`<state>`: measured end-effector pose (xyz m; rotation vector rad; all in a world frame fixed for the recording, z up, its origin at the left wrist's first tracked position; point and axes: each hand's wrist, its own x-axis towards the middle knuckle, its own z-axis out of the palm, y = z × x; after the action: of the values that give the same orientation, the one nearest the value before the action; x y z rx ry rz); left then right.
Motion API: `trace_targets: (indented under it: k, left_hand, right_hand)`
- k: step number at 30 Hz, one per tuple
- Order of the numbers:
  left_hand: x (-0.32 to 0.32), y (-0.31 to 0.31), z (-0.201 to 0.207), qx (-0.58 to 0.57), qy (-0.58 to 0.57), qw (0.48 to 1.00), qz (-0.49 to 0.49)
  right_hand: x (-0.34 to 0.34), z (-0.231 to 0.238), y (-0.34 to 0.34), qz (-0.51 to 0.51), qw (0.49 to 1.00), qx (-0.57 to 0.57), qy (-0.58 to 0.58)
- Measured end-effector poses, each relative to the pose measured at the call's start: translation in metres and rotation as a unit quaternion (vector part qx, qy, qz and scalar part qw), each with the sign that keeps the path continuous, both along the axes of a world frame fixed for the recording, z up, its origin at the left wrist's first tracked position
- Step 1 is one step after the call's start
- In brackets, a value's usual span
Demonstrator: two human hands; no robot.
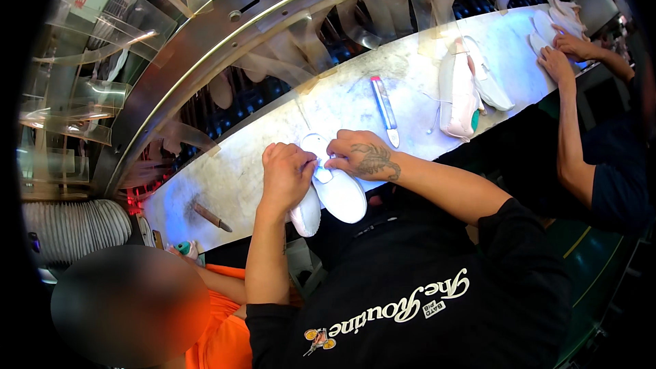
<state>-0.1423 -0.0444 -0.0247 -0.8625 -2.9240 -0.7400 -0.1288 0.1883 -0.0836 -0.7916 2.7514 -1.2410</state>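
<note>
A white shoe [335, 191] lies sole-side toward me at the near edge of the worn white workbench [410, 68]. My left hand [285, 172] grips the shoe's left side, thumb and fingers closed on it. My right hand [362, 156], tattooed on its back, presses down on the shoe's upper end with fingers pinched together. The part of the shoe under both hands is hidden.
A white-and-blue pen-like tool [385, 109] lies on the bench beyond my hands. Two more white shoes [461, 92] stand to the right. A co-worker's hands [564, 55] handle white insoles [557, 17] at far right. A brown-handled tool [212, 217] lies left. A person in orange sits at lower left.
</note>
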Motion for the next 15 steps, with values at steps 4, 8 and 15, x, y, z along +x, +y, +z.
trace_targets:
  k: [4,8,15]
  left_hand:
    - [0.0,-0.001,-0.001,-0.012,-0.002,1.0,-0.007]
    - [-0.001,-0.002,0.002,-0.012,-0.015,1.0,-0.011]
    - [-0.003,-0.006,0.002,-0.003,-0.016,0.999,-0.036]
  right_hand:
    - [0.008,-0.002,0.014,0.044,0.997,-0.067,-0.007]
    - [0.01,-0.005,0.015,0.038,0.993,-0.109,-0.034]
    - [0.004,-0.005,-0.005,-0.012,0.998,-0.067,-0.001]
